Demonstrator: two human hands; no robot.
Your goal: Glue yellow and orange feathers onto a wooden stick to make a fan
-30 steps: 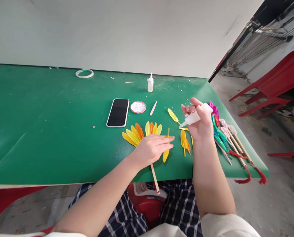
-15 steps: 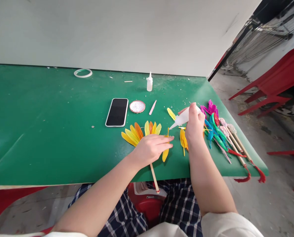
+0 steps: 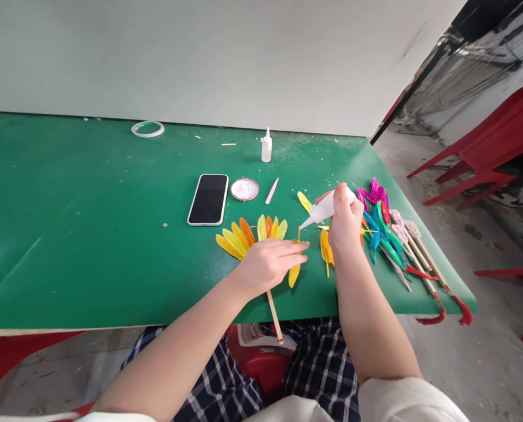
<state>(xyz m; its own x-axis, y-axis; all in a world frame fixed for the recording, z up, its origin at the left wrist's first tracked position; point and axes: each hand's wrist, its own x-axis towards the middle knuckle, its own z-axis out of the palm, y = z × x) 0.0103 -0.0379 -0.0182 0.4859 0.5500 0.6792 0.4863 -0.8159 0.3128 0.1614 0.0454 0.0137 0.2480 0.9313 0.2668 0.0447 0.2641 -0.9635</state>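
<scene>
My left hand (image 3: 270, 265) is low over the table, its fingers stretched to the right across a yellow feather (image 3: 294, 276). The feather's shaft points away from me past the fingers; my thumb is hidden. My right hand (image 3: 347, 225) is wrapped round a white glue bottle (image 3: 325, 207), tilted so that its nozzle meets the tip of the shaft. Under and beyond my left hand lies a fan of yellow and orange feathers (image 3: 247, 232), its wooden stick (image 3: 274, 316) jutting over the near table edge. Orange feathers (image 3: 326, 249) and a yellow feather (image 3: 304, 201) lie nearby.
On the green table (image 3: 89, 234) are a phone (image 3: 208, 200), a round white disc (image 3: 244, 189), tweezers (image 3: 272, 191), a small upright bottle (image 3: 266, 147) and a tape ring (image 3: 147, 129). Colourful feathers (image 3: 385, 228) and tasselled sticks (image 3: 426, 258) lie right. A white panel (image 3: 200, 58) stands behind.
The glue bottle has shifted slightly left, its nozzle now at the feather shaft's tip. My left hand and the feather are nearly still.
</scene>
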